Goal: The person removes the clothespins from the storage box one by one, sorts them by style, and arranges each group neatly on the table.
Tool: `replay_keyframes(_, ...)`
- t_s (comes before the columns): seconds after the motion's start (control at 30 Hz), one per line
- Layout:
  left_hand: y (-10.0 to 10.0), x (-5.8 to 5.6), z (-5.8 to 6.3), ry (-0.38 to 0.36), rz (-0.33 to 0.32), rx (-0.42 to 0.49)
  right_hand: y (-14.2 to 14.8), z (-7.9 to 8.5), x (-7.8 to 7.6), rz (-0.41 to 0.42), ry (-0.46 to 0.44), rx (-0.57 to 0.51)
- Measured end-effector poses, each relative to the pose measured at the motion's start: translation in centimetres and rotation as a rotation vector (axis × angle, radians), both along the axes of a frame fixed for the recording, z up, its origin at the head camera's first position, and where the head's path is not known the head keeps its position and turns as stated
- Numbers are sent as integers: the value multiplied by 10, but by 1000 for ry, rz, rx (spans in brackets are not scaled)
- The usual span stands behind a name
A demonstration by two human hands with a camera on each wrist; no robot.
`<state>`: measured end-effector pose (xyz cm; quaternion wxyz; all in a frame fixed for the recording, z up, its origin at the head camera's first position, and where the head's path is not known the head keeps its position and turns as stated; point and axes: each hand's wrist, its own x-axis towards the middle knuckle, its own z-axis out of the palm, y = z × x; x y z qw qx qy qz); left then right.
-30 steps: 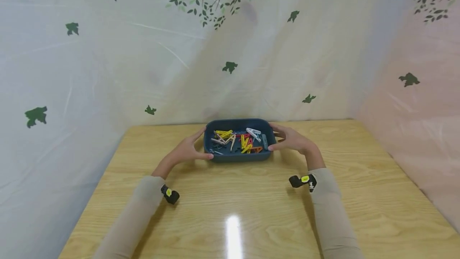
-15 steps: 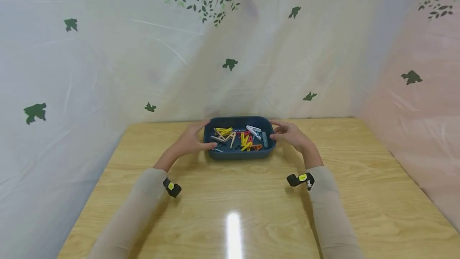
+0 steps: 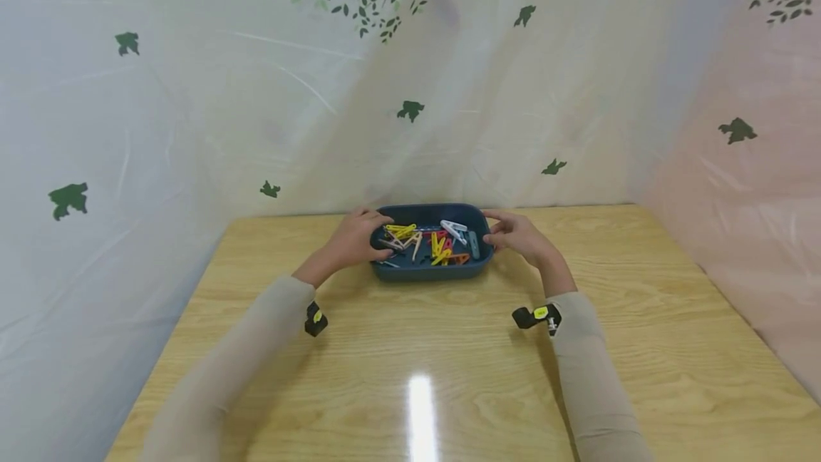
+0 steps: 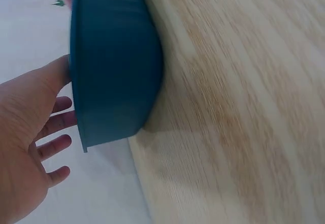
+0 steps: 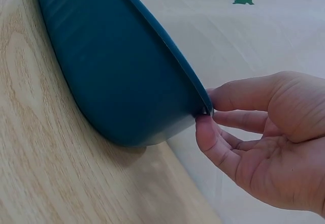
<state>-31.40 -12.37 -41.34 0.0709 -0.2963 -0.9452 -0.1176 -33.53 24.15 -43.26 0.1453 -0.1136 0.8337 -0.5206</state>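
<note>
A dark blue plastic basket [image 3: 436,274] stands at the far edge of the table. Inside lie several clothespins: yellow ones [image 3: 400,232], white ones [image 3: 454,229], an orange one [image 3: 459,259], plus red, beige and grey-blue ones. My left hand [image 3: 356,239] reaches over the basket's left end, thumb and fingers spread above the clothespins near it. In the left wrist view, the thumb overlaps the basket's rim and the other fingers [image 4: 55,148] are loosely bent. At the right end my right hand [image 3: 521,239] pinches the rim between thumb [image 5: 208,135] and fingers.
The wooden table [image 3: 398,348] reaches back to a pale cloth backdrop [image 3: 308,148] printed with green leaves and branches. A small black camera sits on each wrist, the left camera [image 3: 316,319] and the right camera [image 3: 539,317]. A bright light reflection lies on the table's front.
My left hand has moved right, from the basket's left side to over its inside. The right hand stays at its end, now with the thumb on the rim.
</note>
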Motion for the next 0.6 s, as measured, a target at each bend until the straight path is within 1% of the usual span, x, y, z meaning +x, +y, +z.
replay_keyframes(0.1,3,-5,-3,23,1,-84,1,-1,0,-1,0,-3)
replay_keyframes(0.2,5,-11,-4,52,-14,-160,1,0,-1,3,-1,-13)
replay_keyframes(0.33,9,-17,-3,55,-33,-189,2,1,-1,9,-6,-26)
replay_keyframes(0.6,15,-29,0,7,-22,-262,4,-3,-2,-2,-25,-51)
